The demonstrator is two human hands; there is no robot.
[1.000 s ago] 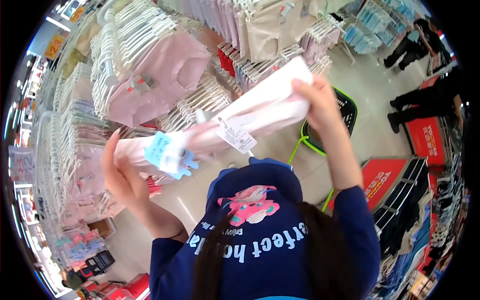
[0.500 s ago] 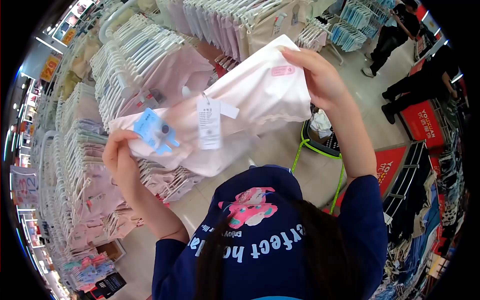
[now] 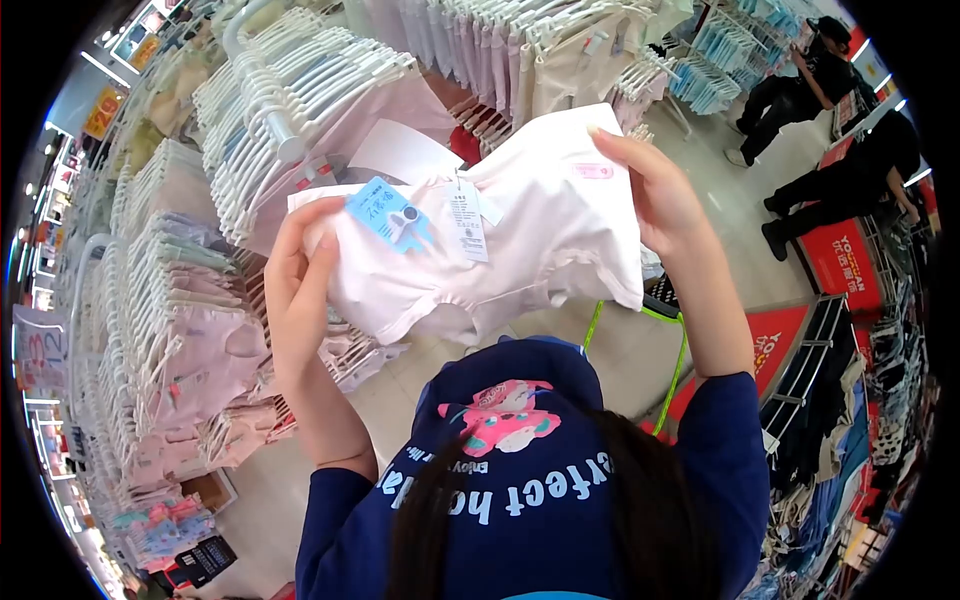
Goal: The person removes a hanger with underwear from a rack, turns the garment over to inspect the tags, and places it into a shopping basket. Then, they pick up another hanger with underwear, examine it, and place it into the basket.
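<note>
A pair of pale pink underpants (image 3: 530, 210) is stretched out between my two hands, above my chest. My left hand (image 3: 305, 265) is closed on the left end, thumb in front near the blue tag (image 3: 390, 215). At the upper right corner my right hand (image 3: 655, 195) grips the waistband, its fingers partly hidden behind the fabric. A white printed label (image 3: 466, 220) hangs at the middle of the front, and a pink patch (image 3: 594, 171) sits close to my right thumb. Part of the back edge stands up behind the blue tag.
Racks of pink garments on white hangers (image 3: 215, 350) stand at the left, with more hangers (image 3: 500, 50) ahead. A black basket with a green rim (image 3: 660, 303) is partly hidden by my right arm. Two people (image 3: 800, 95) in dark clothes are at the upper right, near red signs (image 3: 845, 262).
The underpants have come closer to level and lower on the right. My left hand has moved right and up, bringing the hands nearer together; the back edge now shows.
</note>
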